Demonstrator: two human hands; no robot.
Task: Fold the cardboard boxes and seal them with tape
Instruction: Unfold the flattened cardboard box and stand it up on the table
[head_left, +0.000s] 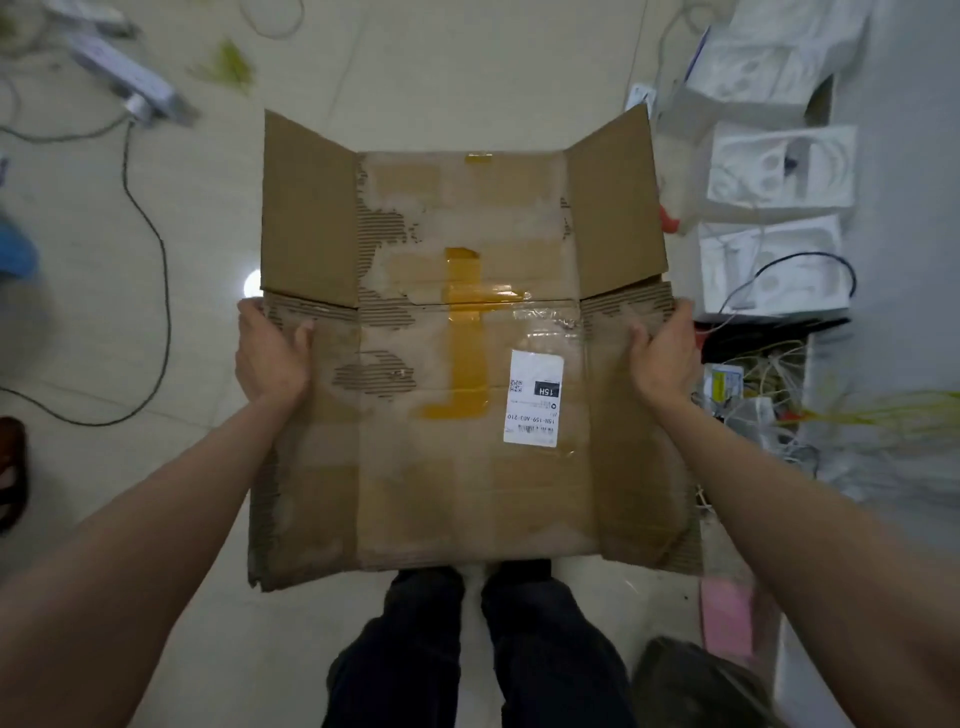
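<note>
Flattened brown cardboard box (467, 364), worn, top paper layer torn off in patches showing corrugation, held out flat above pale tiled floor (441, 67) in front of the person. Far side flaps tilted up. Amber tape strips (467, 343) cross the middle; white shipping label (534, 397) right of centre. Left hand (272, 353) grips left edge, thumb on top; right hand (665, 356) grips right edge likewise.

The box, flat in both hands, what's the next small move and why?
Probably push the two side edges inward to pop the box open: it lies flat, left hand and right hand grip opposite edges, and the far flaps stand free.
</note>
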